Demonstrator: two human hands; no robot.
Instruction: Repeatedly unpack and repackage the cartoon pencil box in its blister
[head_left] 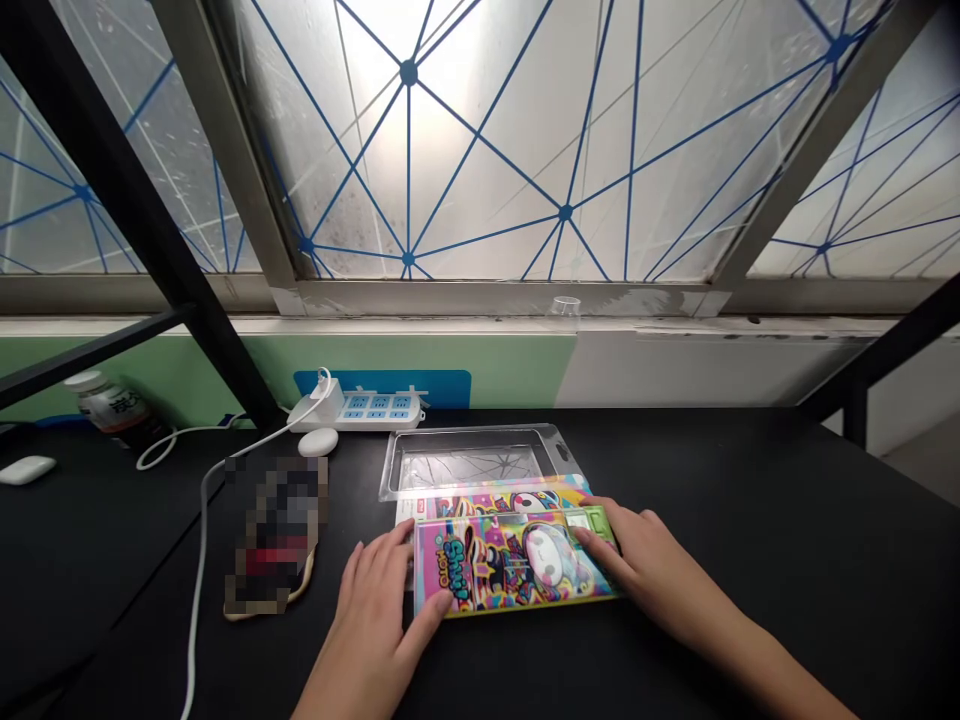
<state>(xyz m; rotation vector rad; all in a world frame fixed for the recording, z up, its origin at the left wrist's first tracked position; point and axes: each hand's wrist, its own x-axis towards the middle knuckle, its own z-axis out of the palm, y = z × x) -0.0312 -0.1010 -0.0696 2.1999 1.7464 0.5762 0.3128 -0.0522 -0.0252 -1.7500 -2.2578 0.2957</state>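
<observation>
A colourful cartoon-printed pencil case (517, 565), with a green end on the right, lies tilted a little towards me over the desk. My left hand (386, 600) holds its left end, thumb on the lower front edge and fingers at the far side. At the other end, my right hand (637, 560) grips the green part, its thumb lying near a small pale panel. Behind the case is a printed card (480, 500) in similar colours, partly covered by it. A clear plastic packaging tray (480, 435) overlaps the card's far edge.
A white power strip (382, 408) with a plugged-in charger stands against the wall, its white cable (201, 550) running down the left. Nearby are a round white object (318, 442), a blurred-out phone-like item (274, 545), a bottle (120, 410) and a white case (27, 470).
</observation>
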